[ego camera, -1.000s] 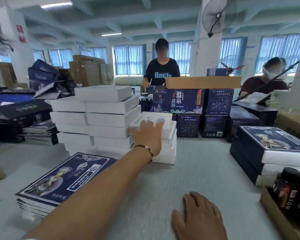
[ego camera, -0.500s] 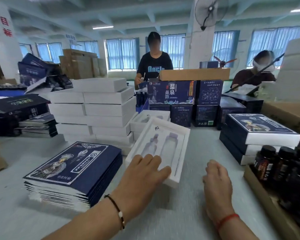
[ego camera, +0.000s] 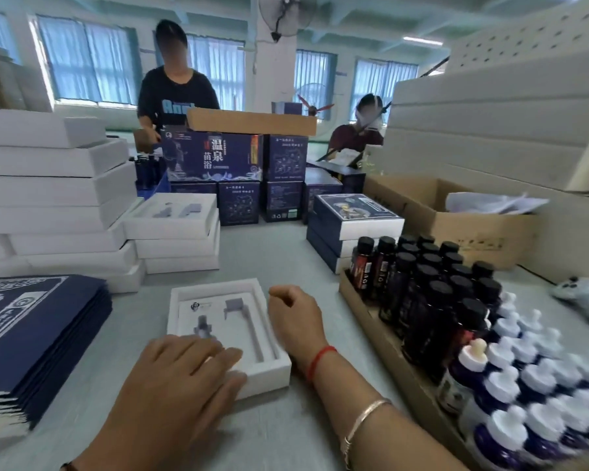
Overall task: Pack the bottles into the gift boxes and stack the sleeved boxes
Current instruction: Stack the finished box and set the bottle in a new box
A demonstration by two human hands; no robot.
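A white foam gift box tray [ego camera: 215,300] with two bottle-shaped cutouts lies flat on the table in front of me. My left hand [ego camera: 184,372] rests on its near left corner with fingers spread flat. My right hand [ego camera: 295,316] sits at the tray's right edge, fingers loosely curled, holding nothing. Dark bottles with black caps [ego camera: 422,277] and blue bottles with white caps [ego camera: 524,385] stand in a cardboard tray [ego camera: 374,321] to my right. Flat blue sleeves [ego camera: 31,334] are piled at my left. Sleeved boxes [ego camera: 354,215] are stacked beyond the bottles.
White foam trays [ego camera: 58,198] are stacked at the back left, with a shorter pile [ego camera: 174,232] beside them. Blue cartons [ego camera: 218,164] line the table's far side, where two people work. An open cardboard box [ego camera: 439,215] and white foam slabs [ego camera: 490,113] stand at the right.
The foam tray came off the pile, tilted in my left hand, and now lies flat in front of me. My right hand moved up to its right edge.
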